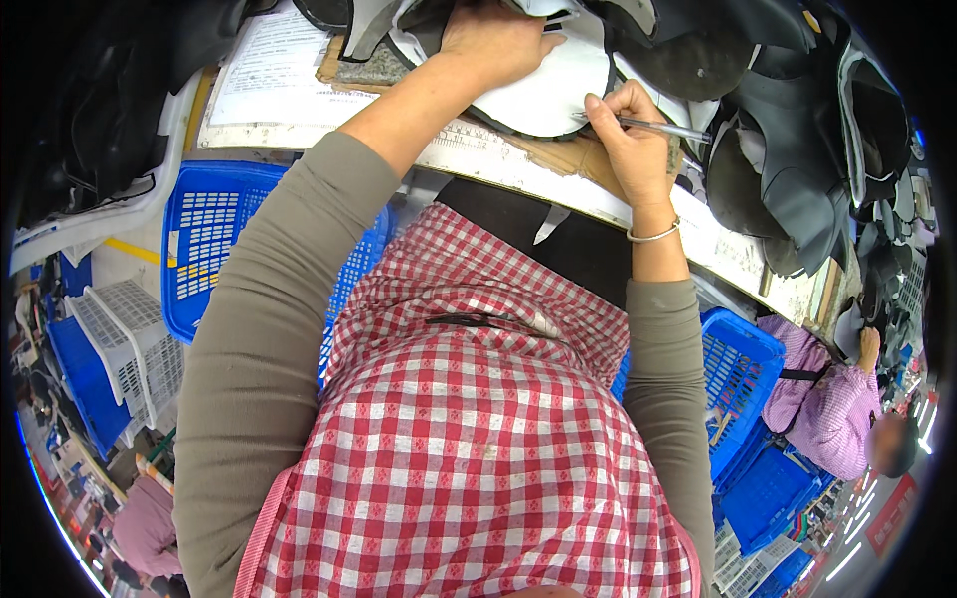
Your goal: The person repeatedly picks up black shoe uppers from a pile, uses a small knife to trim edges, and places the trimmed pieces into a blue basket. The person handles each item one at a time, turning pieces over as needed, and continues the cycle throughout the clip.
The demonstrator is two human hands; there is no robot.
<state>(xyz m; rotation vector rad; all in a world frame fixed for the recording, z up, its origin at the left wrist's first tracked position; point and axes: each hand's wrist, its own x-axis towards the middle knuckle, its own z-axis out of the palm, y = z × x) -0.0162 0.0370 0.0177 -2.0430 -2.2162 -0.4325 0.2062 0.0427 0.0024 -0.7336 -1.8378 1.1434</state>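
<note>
A white, rounded lining piece with a black edge (pixel 543 98) lies on the workbench, at the top of the view. My left hand (pixel 493 45) rests on its upper part, thumb spread out over the white surface. Some of that hand's fingers run out of sight near the upper edge. A slim clear pen (pixel 663 129) is pinched in my right hand (pixel 634 135), its tip by the right side of the white surface. Under the piece shows a brown board (pixel 573 157).
The bench's front edge carries a ruler scale (pixel 478 138). Printed paper sheets (pixel 269 75) lie at the left. Black leather-like pieces (pixel 797 149) are heaped on the right. Blue baskets (pixel 199 254) stand below the bench on both sides. A person in a pink checked top (pixel 832 419) sits at right.
</note>
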